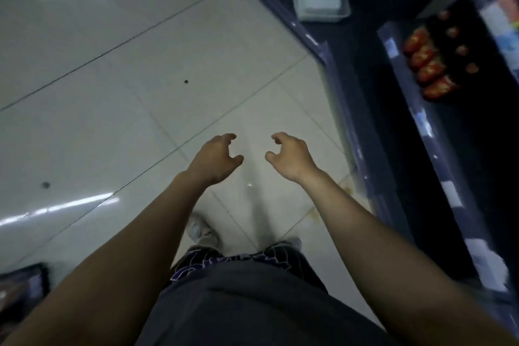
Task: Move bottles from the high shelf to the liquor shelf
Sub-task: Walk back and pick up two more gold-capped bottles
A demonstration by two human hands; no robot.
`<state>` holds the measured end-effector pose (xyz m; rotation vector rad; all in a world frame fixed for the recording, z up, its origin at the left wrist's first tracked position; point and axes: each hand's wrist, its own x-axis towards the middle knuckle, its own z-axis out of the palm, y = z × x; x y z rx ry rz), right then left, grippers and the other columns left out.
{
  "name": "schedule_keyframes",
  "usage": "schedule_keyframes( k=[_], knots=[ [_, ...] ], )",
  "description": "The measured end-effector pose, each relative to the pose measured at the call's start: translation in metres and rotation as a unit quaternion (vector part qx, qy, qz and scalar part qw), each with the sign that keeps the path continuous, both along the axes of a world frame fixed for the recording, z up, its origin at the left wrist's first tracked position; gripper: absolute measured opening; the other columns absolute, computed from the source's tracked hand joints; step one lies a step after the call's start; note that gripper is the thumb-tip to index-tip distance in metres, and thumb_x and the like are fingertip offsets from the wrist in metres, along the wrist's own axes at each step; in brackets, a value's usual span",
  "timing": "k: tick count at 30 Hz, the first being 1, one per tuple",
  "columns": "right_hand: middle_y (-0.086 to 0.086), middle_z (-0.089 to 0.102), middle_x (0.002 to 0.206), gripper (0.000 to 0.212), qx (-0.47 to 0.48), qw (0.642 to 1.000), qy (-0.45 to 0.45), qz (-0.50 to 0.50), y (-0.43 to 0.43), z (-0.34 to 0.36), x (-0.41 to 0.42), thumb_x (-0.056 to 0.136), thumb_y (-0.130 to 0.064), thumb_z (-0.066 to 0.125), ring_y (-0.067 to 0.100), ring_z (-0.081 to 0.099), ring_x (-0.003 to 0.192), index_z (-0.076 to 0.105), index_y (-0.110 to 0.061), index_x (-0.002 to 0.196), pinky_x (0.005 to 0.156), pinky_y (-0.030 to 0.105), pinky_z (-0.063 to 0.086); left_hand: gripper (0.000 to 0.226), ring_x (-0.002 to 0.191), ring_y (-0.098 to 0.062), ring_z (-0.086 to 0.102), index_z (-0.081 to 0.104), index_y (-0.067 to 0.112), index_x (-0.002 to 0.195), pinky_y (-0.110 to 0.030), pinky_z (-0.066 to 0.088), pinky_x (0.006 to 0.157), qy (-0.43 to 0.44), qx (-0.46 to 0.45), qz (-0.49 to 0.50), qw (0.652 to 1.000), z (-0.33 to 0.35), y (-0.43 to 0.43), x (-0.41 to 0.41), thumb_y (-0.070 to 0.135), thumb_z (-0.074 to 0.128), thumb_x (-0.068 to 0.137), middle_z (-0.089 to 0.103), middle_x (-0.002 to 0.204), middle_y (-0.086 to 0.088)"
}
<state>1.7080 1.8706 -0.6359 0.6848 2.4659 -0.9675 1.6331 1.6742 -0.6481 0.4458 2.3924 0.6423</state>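
- While we carry nothing, we judge ourselves between trips; how many are moved is not shown.
- At nine o'clock, our left hand [213, 159] is empty, fingers loosely curled.
- At three o'clock, our right hand [292, 157] is likewise empty and half-curled.
- At two o'clock, red-labelled bottles [429, 64] stand on a shelf [415, 109], well apart from both hands.
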Motion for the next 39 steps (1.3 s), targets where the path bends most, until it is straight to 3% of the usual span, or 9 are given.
schedule_keyframes(
  k=[5,9,13,16,20,24,29,34,39],
  knots=[
    [0.008,0.06,0.141,0.064,-0.014,0.993,-0.016,0.113,-0.14,-0.013,-0.118,0.091,-0.035,0.066,0.027,0.055,0.129,0.049,-0.014,0.149,0.102,0.032,0.044,0.068,0.127,-0.031,0.056,0.044,0.012,0.15,-0.04,0.044,0.105,-0.008,-0.025,0.135,0.99,-0.004,-0.171,-0.074,0.037,0.068,0.091,0.057,0.143,-0.014],
    [0.007,0.061,0.139,0.065,-0.038,0.98,-0.019,0.193,-0.232,-0.021,-0.194,0.091,-0.034,0.066,0.026,0.057,0.126,0.048,-0.014,0.15,0.093,0.027,0.042,0.068,0.128,-0.031,0.056,0.043,0.011,0.151,-0.039,0.044,0.105,-0.018,-0.021,0.228,0.973,-0.003,-0.259,-0.114,0.036,0.068,0.093,0.056,0.144,-0.015],
    [0.01,0.061,0.14,0.061,-0.039,0.959,-0.019,0.28,-0.325,-0.03,-0.289,0.091,-0.032,0.065,0.027,0.056,0.128,0.051,-0.013,0.147,0.102,0.031,0.045,0.067,0.129,-0.029,0.055,0.043,0.012,0.151,-0.038,0.044,0.105,-0.036,-0.012,0.342,0.939,-0.011,-0.343,-0.163,0.033,0.069,0.093,0.056,0.144,-0.014],
    [0.011,0.064,0.134,0.058,-0.026,0.944,-0.011,0.33,-0.385,-0.04,-0.366,0.093,-0.031,0.065,0.028,0.059,0.124,0.052,-0.01,0.146,0.098,0.029,0.045,0.067,0.129,-0.029,0.054,0.042,0.012,0.151,-0.037,0.043,0.105,-0.039,-0.015,0.418,0.907,-0.017,-0.395,-0.207,0.034,0.068,0.093,0.056,0.144,-0.014],
    [0.011,0.063,0.137,0.059,-0.024,0.9,-0.005,0.434,-0.468,-0.041,-0.47,0.092,-0.032,0.065,0.029,0.057,0.127,0.052,-0.01,0.145,0.104,0.035,0.047,0.068,0.129,-0.029,0.054,0.041,0.012,0.152,-0.037,0.043,0.104,-0.044,-0.022,0.51,0.859,-0.018,-0.453,-0.269,0.034,0.068,0.093,0.055,0.145,-0.014],
    [0.01,0.062,0.136,0.06,-0.031,0.857,0.019,0.515,-0.552,-0.028,-0.557,0.092,-0.034,0.064,0.029,0.056,0.126,0.05,-0.014,0.147,0.095,0.031,0.044,0.068,0.13,-0.029,0.054,0.04,0.012,0.152,-0.04,0.041,0.111,-0.028,-0.014,0.576,0.817,-0.009,-0.505,-0.329,0.034,0.067,0.094,0.054,0.146,-0.014],
    [0.009,0.065,0.131,0.059,-0.043,0.815,0.034,0.577,-0.659,-0.018,-0.646,0.09,-0.034,0.066,0.026,0.06,0.118,0.053,-0.014,0.145,0.086,0.026,0.041,0.068,0.128,-0.028,0.056,0.042,0.013,0.152,-0.037,0.045,0.104,-0.004,-0.008,0.645,0.764,-0.001,-0.583,-0.398,0.035,0.068,0.093,0.055,0.144,-0.012],
    [0.01,0.065,0.135,0.058,-0.044,0.78,0.039,0.623,-0.786,-0.02,-0.728,0.09,-0.032,0.067,0.028,0.06,0.121,0.055,-0.013,0.144,0.088,0.025,0.038,0.065,0.126,-0.03,0.057,0.044,0.013,0.15,-0.039,0.048,0.102,-0.002,-0.019,0.685,0.728,-0.011,-0.689,-0.464,0.035,0.068,0.093,0.058,0.142,-0.014],
    [0.01,0.062,0.14,0.057,-0.053,0.764,0.055,0.641,-0.919,-0.003,-0.81,0.092,-0.03,0.065,0.028,0.057,0.126,0.054,-0.011,0.145,0.096,0.026,0.04,0.064,0.126,-0.03,0.057,0.045,0.012,0.149,-0.039,0.047,0.104,0.007,-0.007,0.7,0.714,-0.009,-0.818,-0.539,0.034,0.068,0.094,0.059,0.141,-0.013]
  ],
)
